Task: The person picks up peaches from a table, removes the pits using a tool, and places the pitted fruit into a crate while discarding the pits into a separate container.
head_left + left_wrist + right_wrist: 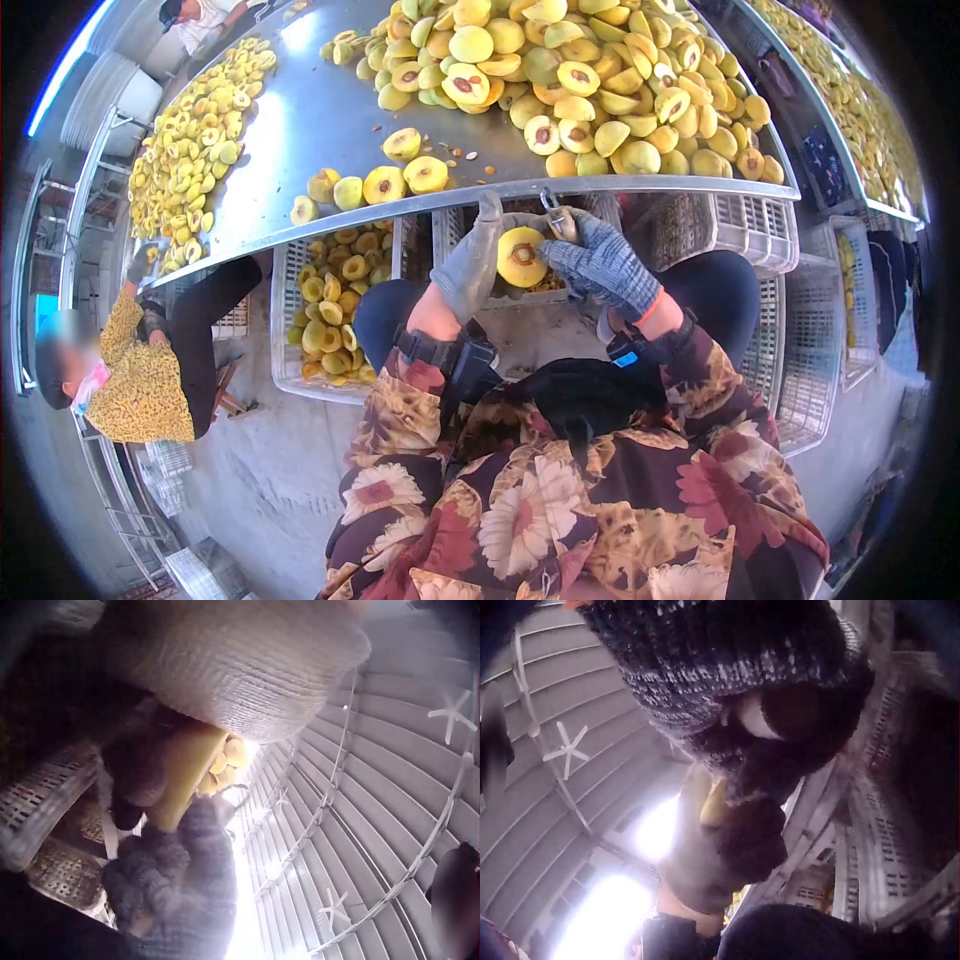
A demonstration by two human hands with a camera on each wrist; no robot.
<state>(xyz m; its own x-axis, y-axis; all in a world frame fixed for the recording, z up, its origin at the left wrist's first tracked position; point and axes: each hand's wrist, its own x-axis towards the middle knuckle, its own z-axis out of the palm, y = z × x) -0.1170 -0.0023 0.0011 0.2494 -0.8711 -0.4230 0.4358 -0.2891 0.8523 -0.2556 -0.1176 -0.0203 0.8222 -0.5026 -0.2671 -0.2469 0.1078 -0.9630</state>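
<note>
My left hand [468, 265], in a grey glove, grips a yellow peach half [521, 257] whose cut face with a brown centre is turned up. My right hand [606, 268], in a knitted grey glove, holds a small hand tool with a bent metal loop [547, 199] at its tip. Its fingers lie against the right edge of the peach half. From the left wrist view, the peach half [187, 769] is seen edge-on between both gloves. In the right wrist view the right glove [727, 675] hides most of the fruit.
A metal table [300, 150] ahead carries a large heap of peach halves [600, 90] and a few near its edge. Below it stand crates, one with peach halves [335, 300] to the left. Another person [150, 360] sits at left, beside a second heap [200, 140].
</note>
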